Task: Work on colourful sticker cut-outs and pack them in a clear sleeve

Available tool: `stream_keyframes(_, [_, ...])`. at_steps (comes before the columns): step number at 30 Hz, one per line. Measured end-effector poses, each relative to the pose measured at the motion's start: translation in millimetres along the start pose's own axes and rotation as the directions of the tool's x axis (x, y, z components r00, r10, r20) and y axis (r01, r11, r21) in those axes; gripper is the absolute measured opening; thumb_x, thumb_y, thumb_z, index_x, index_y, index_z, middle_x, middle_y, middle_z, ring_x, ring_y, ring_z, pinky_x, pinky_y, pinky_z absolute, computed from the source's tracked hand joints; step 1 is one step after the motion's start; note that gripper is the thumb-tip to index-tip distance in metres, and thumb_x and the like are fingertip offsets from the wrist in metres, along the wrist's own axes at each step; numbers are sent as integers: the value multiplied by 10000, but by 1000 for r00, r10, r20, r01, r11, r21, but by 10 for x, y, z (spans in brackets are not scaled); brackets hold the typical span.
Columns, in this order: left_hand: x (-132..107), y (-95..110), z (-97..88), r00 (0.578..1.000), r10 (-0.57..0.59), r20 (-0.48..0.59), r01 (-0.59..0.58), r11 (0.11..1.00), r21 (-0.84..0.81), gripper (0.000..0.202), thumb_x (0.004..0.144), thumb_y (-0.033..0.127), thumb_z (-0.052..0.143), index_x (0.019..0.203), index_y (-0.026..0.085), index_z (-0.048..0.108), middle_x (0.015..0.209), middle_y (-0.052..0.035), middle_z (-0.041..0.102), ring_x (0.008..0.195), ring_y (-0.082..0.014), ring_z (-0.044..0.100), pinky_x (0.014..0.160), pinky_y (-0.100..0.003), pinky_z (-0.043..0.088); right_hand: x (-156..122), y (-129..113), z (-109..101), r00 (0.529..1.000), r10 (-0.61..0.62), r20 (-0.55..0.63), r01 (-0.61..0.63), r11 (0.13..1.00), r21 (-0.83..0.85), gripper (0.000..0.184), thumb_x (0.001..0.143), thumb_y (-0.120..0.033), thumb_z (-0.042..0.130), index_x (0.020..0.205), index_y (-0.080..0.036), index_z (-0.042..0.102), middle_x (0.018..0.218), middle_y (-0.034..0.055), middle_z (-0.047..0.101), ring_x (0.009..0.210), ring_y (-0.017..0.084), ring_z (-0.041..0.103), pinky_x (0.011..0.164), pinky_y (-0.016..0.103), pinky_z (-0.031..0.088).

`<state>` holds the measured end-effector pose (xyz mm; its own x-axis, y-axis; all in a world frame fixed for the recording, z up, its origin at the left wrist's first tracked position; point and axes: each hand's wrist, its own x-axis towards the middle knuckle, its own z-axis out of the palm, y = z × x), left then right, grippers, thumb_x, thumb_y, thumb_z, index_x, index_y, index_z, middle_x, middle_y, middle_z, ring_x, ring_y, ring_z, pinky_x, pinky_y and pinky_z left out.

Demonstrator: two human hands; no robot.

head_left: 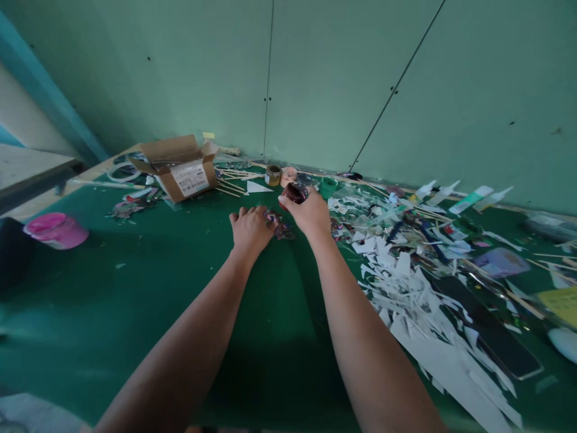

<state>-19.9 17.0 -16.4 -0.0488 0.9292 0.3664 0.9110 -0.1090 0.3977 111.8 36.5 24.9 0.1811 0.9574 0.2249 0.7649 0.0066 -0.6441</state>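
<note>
My right hand (313, 211) is closed around a small dark red jar (295, 192), tilted with its mouth showing. My left hand (252, 230) rests palm down on the green tabletop, fingers apart, its thumb side against a little heap of shiny multicoloured scraps (283, 230). That heap lies between my two hands, just below the jar. Behind the jar stand an open jar of yellowish-brown stuff (273, 175), a peach-coloured jar (288, 175) and a green jar (328, 186).
A cardboard box (189, 179) sits open at the back left, with wooden sticks (231, 182) beside it. A pink jar (58, 231) stands far left. White paper strips (415, 294), a dark phone (489, 328) and glue bottles (471, 199) crowd the right. A green wall (324, 78) closes the back.
</note>
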Motion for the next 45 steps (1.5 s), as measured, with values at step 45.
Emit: stream_keyframes(45, [-137,226,-98,995,98,-12,-88,829,-552,175,867,328,518,861,199,634,629,1,613,566,-148,573,541,-255,377,-153,793,-682,999,-1,45,5,996,-87,217,876,-376,468,799,-199,566,767,62,614,747,222,583,668,312,409])
